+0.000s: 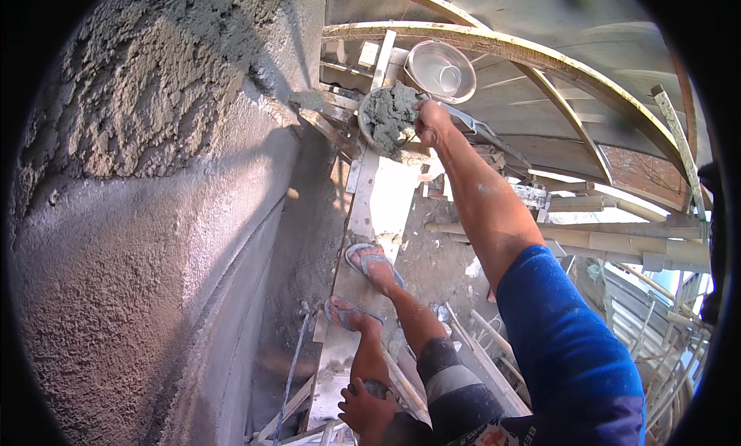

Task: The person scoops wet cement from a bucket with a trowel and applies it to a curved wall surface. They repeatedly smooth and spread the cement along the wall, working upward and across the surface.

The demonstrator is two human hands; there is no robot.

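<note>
Ahead of me, a round bucket [366, 134] heaped with wet grey mortar [390, 113] stands on the narrow plank walkway. My right hand [434, 123] is closed at the right side of this bucket, touching or nearly touching the mortar. Whatever it grips is hidden by the fingers. Low in the picture, my left hand [367, 409] hangs beside my knee with its fingers spread, and nothing shows in it. Rough fresh plaster [147, 91] covers the upper part of the wall at my left; smoother plaster [224, 238] lies below and beside it.
My sandalled feet stand on a narrow plank [340, 353] high above the ground. A pale pail [417, 54] with a round vessel in it sits behind the mortar. Curved wooden ribs [509, 41] and sheeting arch overhead at right. Bamboo poles [617, 241] run along the right.
</note>
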